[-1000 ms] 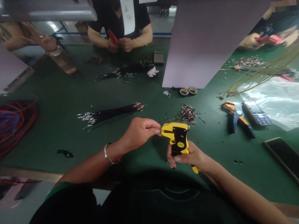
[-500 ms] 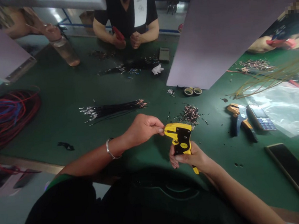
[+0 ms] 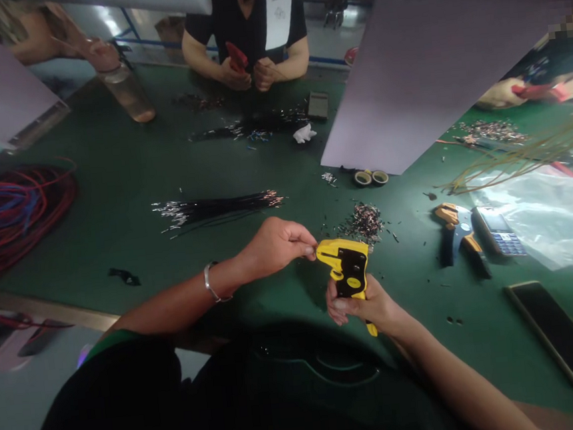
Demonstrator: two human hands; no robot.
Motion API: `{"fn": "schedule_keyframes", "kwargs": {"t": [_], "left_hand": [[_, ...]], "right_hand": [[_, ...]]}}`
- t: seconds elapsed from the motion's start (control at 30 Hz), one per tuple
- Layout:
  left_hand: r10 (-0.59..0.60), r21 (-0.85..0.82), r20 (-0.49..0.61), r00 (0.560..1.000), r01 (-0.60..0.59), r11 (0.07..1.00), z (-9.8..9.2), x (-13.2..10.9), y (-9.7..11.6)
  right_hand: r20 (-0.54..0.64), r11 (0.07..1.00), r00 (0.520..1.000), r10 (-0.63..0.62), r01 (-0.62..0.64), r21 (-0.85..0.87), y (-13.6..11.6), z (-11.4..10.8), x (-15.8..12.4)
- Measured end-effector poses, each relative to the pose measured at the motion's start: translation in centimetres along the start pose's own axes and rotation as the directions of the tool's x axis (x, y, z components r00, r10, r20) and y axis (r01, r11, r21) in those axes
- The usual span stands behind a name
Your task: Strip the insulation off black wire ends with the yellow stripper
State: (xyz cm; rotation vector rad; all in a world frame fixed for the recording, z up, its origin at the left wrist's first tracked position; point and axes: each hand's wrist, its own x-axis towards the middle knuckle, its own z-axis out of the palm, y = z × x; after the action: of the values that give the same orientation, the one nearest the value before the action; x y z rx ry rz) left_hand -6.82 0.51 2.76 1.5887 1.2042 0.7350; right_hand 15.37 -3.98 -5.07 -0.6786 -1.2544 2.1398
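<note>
My right hand [image 3: 363, 304] is wrapped round the handles of a yellow and black crimping tool [image 3: 345, 268], held above the green table [image 3: 114, 196] just in front of me. My left hand [image 3: 274, 245] is pinched shut at the tool's left jaw; what the fingertips hold is too small to make out. A silver bracelet [image 3: 211, 287] sits on my left wrist. Beyond my left hand lies a bundle of black wires [image 3: 216, 208] with metal terminals at both ends. A pile of loose metal terminals [image 3: 363, 220] lies just past the tool.
To the right lie an orange and blue hand tool [image 3: 456, 231], a keypad phone [image 3: 497, 231], a clear plastic bag [image 3: 547, 209] and a dark smartphone [image 3: 560, 336]. Red and blue cable coils [image 3: 13, 212] fill the left edge. Other people's hands [image 3: 249, 74] work across the table.
Both hands and the tool stay together in the same grip. The view has tilted slightly, so everything sits a little lower and more to the right.
</note>
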Motion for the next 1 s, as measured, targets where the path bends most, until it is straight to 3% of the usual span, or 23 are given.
{"fn": "schedule_keyframes", "kwargs": {"t": [0.17, 1.0], "left_hand": [[-0.033, -0.031, 0.021, 0.999, 0.034, 0.999, 0.03, 0.07, -0.03], [0.076, -0.012, 0.105, 0.992, -0.075, 0.997, -0.53, 0.21, -0.68]], "right_hand": [[-0.018, 0.994, 1.0, 0.008, -0.01, -0.107, 0.04, -0.08, -0.11], [-0.179, 0.885, 0.983, -0.028, -0.058, -0.463, -0.02, 0.75, -0.19]]}}
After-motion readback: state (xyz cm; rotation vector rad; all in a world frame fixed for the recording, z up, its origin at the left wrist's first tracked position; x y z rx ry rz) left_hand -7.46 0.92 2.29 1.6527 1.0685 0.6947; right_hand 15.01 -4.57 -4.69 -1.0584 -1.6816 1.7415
